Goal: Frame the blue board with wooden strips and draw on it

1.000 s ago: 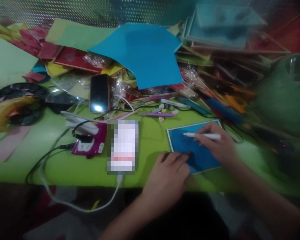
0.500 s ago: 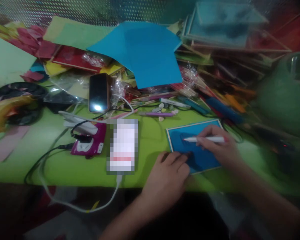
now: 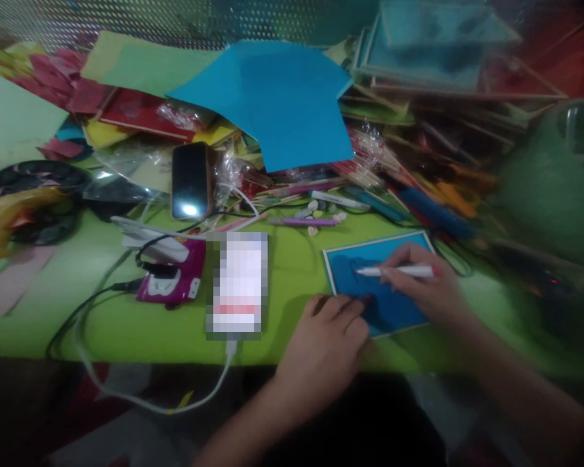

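Note:
Pinched in my right hand is a white marker with a reddish end, its tip pointing left. The tip touches or nearly touches a blue panel edged with pale strips, which lies flat on the green table. Faint dark lines show on the blue beside the tip. My left hand lies over the panel's lower left corner. Its fingers are spread a little and rest on the surface, holding nothing that I can see.
Left of my hands lies a charging phone with a blurred screen. A purple power socket with cables sits beside it. Behind are another phone, a purple pen, loose markers, sticks and blue paper sheets.
The marker tip has shifted very slightly, and the dark lines beside it show more clearly. My left hand and the panel stay in place.

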Demonstrator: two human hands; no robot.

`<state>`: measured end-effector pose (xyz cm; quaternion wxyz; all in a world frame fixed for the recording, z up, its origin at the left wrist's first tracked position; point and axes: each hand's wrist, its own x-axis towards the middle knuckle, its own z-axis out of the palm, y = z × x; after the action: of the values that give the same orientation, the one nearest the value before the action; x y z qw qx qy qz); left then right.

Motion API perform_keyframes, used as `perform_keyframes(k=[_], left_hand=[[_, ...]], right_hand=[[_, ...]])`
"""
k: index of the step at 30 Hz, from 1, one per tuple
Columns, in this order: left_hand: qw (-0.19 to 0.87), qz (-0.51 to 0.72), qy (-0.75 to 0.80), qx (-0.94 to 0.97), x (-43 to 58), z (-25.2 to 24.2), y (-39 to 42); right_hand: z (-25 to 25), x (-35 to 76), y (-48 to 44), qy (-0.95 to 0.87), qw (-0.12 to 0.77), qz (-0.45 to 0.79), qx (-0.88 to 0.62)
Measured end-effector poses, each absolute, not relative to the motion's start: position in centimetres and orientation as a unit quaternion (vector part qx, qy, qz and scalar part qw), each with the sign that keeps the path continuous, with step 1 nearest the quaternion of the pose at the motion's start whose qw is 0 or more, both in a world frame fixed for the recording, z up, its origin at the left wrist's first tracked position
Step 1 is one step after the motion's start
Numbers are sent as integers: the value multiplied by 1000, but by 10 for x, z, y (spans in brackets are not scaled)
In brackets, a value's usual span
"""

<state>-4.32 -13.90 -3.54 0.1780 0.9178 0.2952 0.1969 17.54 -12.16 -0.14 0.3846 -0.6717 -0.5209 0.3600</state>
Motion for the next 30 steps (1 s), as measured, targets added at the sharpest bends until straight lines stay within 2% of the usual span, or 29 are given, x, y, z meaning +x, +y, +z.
perform_keyframes(k=[14, 22, 30], left_hand=[[182, 191, 294, 919, -43, -34, -138], [198, 188, 293, 916, -44, -33, -137], [202, 187, 293, 915, -43, -35, -138]], right_hand=[[-1, 177, -120, -506, 377, 349, -693], [-1, 185, -121, -448, 446, 359, -686], [2, 183, -121, -450, 427, 351, -702]])
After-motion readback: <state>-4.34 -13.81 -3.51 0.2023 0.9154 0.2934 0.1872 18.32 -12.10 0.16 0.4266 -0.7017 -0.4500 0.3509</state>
